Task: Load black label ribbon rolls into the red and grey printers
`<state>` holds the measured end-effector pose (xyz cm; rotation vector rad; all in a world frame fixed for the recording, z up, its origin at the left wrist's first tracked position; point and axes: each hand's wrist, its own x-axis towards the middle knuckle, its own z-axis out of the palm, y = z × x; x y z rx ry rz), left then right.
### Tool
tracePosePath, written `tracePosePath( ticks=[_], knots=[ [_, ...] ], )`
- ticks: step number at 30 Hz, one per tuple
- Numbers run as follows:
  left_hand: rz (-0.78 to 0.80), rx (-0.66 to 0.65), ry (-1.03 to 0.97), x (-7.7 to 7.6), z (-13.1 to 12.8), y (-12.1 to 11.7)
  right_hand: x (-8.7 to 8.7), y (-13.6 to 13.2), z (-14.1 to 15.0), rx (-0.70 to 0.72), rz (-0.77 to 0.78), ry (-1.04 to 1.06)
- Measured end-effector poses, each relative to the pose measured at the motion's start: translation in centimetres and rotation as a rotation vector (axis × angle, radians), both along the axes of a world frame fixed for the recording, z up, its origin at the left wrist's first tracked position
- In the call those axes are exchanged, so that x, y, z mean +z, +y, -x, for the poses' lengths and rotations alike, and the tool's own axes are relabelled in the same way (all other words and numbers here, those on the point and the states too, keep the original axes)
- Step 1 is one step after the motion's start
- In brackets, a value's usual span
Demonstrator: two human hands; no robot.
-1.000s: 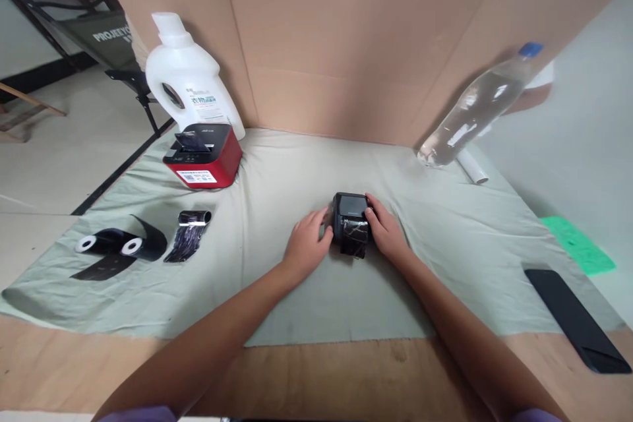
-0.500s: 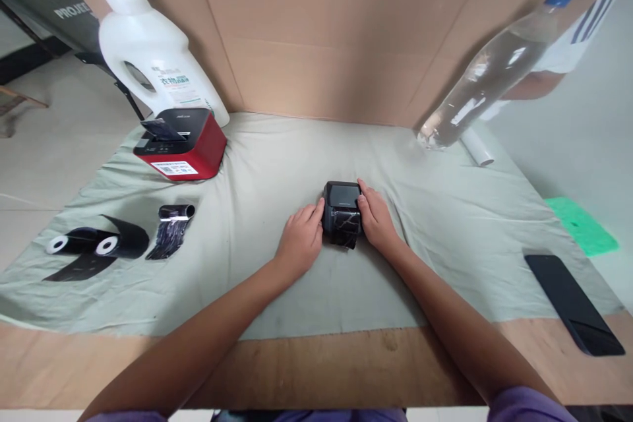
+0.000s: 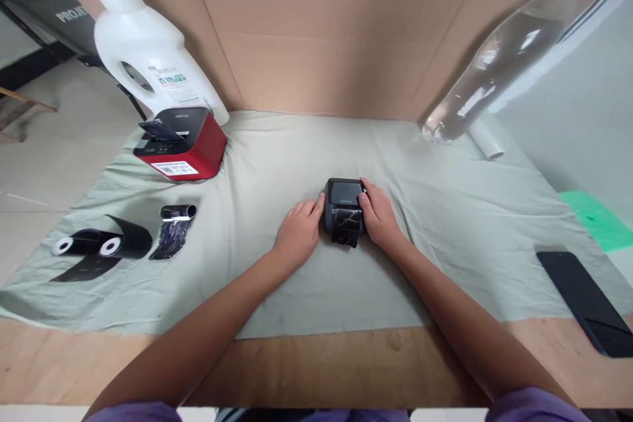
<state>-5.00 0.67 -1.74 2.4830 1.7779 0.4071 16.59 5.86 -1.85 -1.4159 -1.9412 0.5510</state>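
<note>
A small black label printer (image 3: 343, 201) sits mid-table on a pale green cloth (image 3: 277, 165), with a strip of shiny black film hanging from its front. My left hand (image 3: 298, 236) rests against the printer's left side, fingers curled loosely on the cloth. My right hand (image 3: 378, 216) grips the printer's right side, thumb on its top edge.
A red and black printer (image 3: 182, 144) and a white detergent jug (image 3: 143, 56) stand at the back left. Black film rolls (image 3: 96, 247) and a smaller roll (image 3: 174, 227) lie at the left. A clear water bottle (image 3: 499, 59), a white tube (image 3: 485, 140), a black phone (image 3: 586, 300) and a green sheet (image 3: 596, 221) are at the right. Cardboard walls close the back.
Both hands stay at the small black printer, which shifted little. The head camera tilted down and nearer, so the jug and bottle sit closer to the frame edges.
</note>
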Motion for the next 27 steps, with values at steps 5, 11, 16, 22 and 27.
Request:
tracePosePath(
  ticks=[5,11,16,22,27],
  knots=[
    [-0.024,-0.008,0.081,0.0,0.1,0.1,0.0,0.1,0.1,0.003,-0.001,0.006],
    [-0.040,-0.062,0.118,0.5,0.5,0.6,0.2,0.1,0.2,-0.010,0.000,0.003],
    [-0.023,-0.130,0.111,1.2,1.0,1.2,0.3,0.0,0.3,-0.017,0.015,0.005],
    [0.031,-0.140,0.170,2.2,0.9,1.6,0.3,0.0,0.2,-0.014,0.020,0.002],
    [0.060,-0.128,0.195,2.5,0.4,1.5,0.3,0.0,0.2,-0.014,0.025,0.002]
  ],
)
